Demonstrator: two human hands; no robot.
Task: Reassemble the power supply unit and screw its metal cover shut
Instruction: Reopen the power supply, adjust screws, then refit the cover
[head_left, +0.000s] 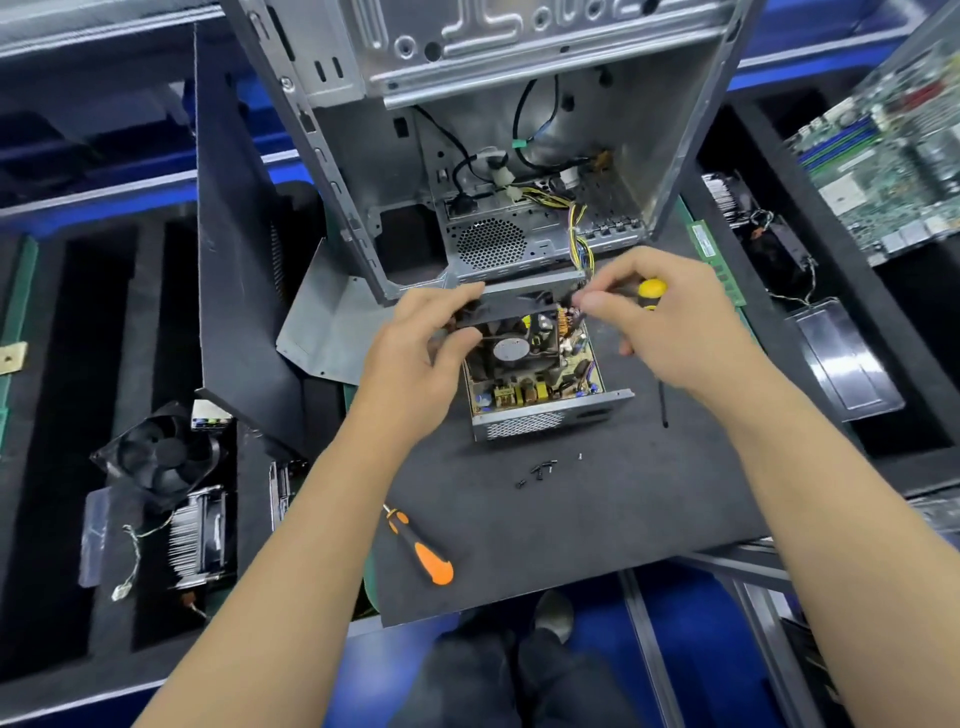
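Screwdriver with orange-and-black handle lies loose on the dark mat at the near edge of the worktop, nobody touching it. Just beyond it, a small scatter of black screws on the mat, near the front of the power supply unit.

PSU sits mid-mat, cover off — circuit board and coils exposed, perforated front wall facing the camera. Black fan is held over the open board, tilted. Left hand grips the fan's left edge, thumb and fingers curled round the frame. Right hand holds a yellow-and-black screwdriver in the palm, shaft pointing down toward the mat, while thumb and forefinger pinch something small at the fan's right corner — cannot tell what.

Grey metal cover lies left of the PSU, partly under the open PC case standing behind. Yellow and black cables run from the case interior down to the PSU.

Left tray holds a loose fan and heatsink. Motherboard far right.
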